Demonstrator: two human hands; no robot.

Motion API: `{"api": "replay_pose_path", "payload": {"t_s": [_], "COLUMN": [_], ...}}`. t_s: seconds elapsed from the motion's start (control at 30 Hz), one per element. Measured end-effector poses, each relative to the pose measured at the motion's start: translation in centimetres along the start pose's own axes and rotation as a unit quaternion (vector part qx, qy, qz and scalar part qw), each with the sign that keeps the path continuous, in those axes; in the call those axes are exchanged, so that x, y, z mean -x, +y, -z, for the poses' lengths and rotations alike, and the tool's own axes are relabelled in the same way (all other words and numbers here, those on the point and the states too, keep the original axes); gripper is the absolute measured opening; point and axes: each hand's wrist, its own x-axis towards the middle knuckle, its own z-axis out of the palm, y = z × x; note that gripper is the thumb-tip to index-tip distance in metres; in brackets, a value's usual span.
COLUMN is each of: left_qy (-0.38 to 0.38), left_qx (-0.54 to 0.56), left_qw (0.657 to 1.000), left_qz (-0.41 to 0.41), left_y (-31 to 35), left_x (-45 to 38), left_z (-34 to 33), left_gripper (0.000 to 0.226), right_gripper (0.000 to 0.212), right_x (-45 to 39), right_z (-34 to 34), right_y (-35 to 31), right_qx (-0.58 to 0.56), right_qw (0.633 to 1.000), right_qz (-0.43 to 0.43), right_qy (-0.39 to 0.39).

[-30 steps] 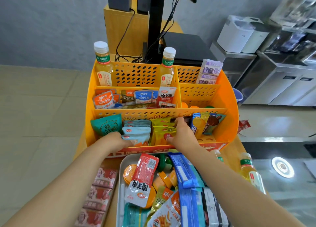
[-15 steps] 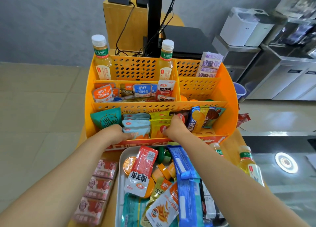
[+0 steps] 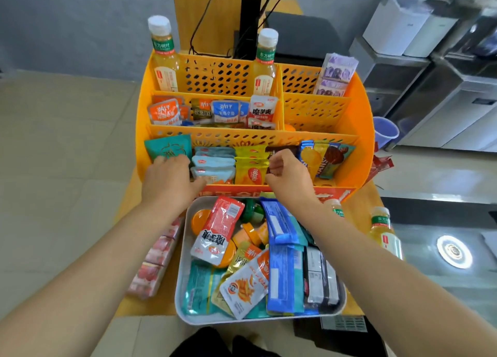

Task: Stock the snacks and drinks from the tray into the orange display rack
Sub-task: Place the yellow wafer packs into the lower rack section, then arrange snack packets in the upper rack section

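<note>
Front-row tidying: left hand point(image 3: 168, 179) flat and open on pale blue packets point(image 3: 213, 163) in the orange display rack point(image 3: 349, 152); right hand point(image 3: 287, 174) curled, grip contents unclear. Tray point(image 3: 184, 289), just before the rack, stays heaped; next move likely a fresh pick from it

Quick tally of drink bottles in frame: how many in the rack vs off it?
In the orange display rack, back row: 2, left bottle and middle bottle.
On the table right of the tray: 2, near bottle and the bottle partly hidden by the right arm.
Total: 4
</note>
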Motion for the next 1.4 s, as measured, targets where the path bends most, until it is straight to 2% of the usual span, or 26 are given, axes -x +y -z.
{"api": "replay_pose_path", "payload": {"t_s": [0.07, 0.1, 0.2, 0.3, 0.33, 0.4, 0.5, 0.63, 0.73, 0.83, 0.9, 0.93, 0.97, 1.0, 1.07, 1.1, 1.13, 1.2, 1.27, 1.33, 1.4], "left_qy": [0.068, 0.056, -0.059, -0.166, -0.182, -0.193, -0.201, -0.206, -0.214, -0.247, -0.271, -0.267, -0.252, -0.233, -0.201, -0.196, -0.200, -0.205, -0.184, -0.169, -0.174], "left_qx": [0.036, 0.052, 0.085, 0.148, 0.146, 0.143, 0.226, 0.314, 0.429, 0.549, 0.636, 0.667, 0.678, 0.672, 0.610, 0.569, 0.536, 0.489, 0.452, 0.430, 0.434], "left_qw": [0.996, 0.996, 0.993, 0.975, 0.972, 0.970, 0.951, 0.917, 0.858, 0.765, 0.675, 0.643, 0.638, 0.656, 0.743, 0.785, 0.813, 0.846, 0.872, 0.886, 0.883], "left_qz": [-0.040, -0.056, -0.062, -0.002, 0.012, 0.038, 0.072, 0.135, 0.185, 0.230, 0.256, 0.265, 0.265, 0.253, 0.190, 0.147, 0.107, 0.053, 0.044, 0.048, 0.046], "left_y": [0.7, 1.0, 2.0, 2.7, 2.9, 3.1, 3.0, 2.8, 3.0, 3.5, 3.8, 3.8, 3.7, 3.6, 3.6, 3.6, 3.8, 4.2, 4.6, 4.8, 5.0], "left_x": [2.4, 3.4, 6.7, 9.1, 9.4, 9.7, 9.1, 7.0, 5.4, 4.6, 4.1, 3.8, 3.5, 3.2, 3.0, 2.9, 2.9, 2.7, 2.1, 1.4, 0.8], "left_z": [0.7, 0.8, -0.2, -1.4, -1.7, -2.0, -2.1, -1.0, 0.1, 1.4, 2.1, 2.3, 2.5, 2.5, 2.2, 2.0, 1.9, 1.3, 1.0, 0.8, 0.9], "left_gripper": [0.032, 0.032, 0.037, 0.075, 0.087, 0.093, 0.081, 0.039, 0.029, 0.021, 0.027, 0.034, 0.039, 0.038, 0.021, 0.012, 0.007, 0.010, 0.008, 0.004, 0.005], "right_gripper": [0.020, 0.019, 0.016, 0.013, 0.014, 0.016, 0.022, 0.045, 0.054, 0.031, 0.017, 0.015, 0.014, 0.014, 0.012, 0.011, 0.011, 0.017, 0.021, 0.021, 0.019], "right_x": [1.3, 1.6, 2.0, 2.3, 2.4, 2.8, 3.7, 4.6, 5.0, 4.9, 4.4, 4.1, 3.8, 3.5, 3.1, 2.9, 2.8, 2.6, 2.3, 2.0, 1.7], "right_z": [0.4, 0.6, 0.9, 1.0, 0.9, 0.6, -0.3, -1.3, -2.0, -2.3, -2.2, -2.2, -2.0, -1.8, -1.6, -1.4, -1.3, -1.2, -1.2, -1.2, -1.2], "right_y": [-0.1, 0.0, 0.4, 0.9, 1.0, 1.1, 0.9, 0.5, 0.2, -0.4, -0.5, -0.6, -0.7, -0.9, -1.1, -1.1, -1.1, -1.2, -1.3, -1.3, -1.2], "right_qx": [0.008, 0.008, 0.009, 0.014, 0.012, 0.011, 0.035, 0.071, 0.088, 0.073, 0.057, 0.038, -0.003, -0.066, -0.187, -0.215, -0.227, -0.236, -0.245, -0.257, -0.278], "right_qw": [0.999, 0.997, 0.996, 0.994, 0.993, 0.989, 0.979, 0.962, 0.949, 0.950, 0.964, 0.977, 0.988, 0.991, 0.975, 0.967, 0.962, 0.956, 0.951, 0.947, 0.943], "right_qz": [0.042, 0.050, 0.051, 0.046, 0.047, 0.057, 0.095, 0.184, 0.246, 0.290, 0.254, 0.206, 0.143, 0.077, -0.017, -0.033, -0.038, -0.043, -0.052, -0.058, -0.065], "right_qy": [-0.033, -0.054, -0.079, -0.093, -0.105, -0.135, -0.176, -0.190, -0.176, -0.088, -0.043, -0.045, -0.064, -0.088, -0.121, -0.132, -0.145, -0.170, -0.182, -0.183, -0.173]}}
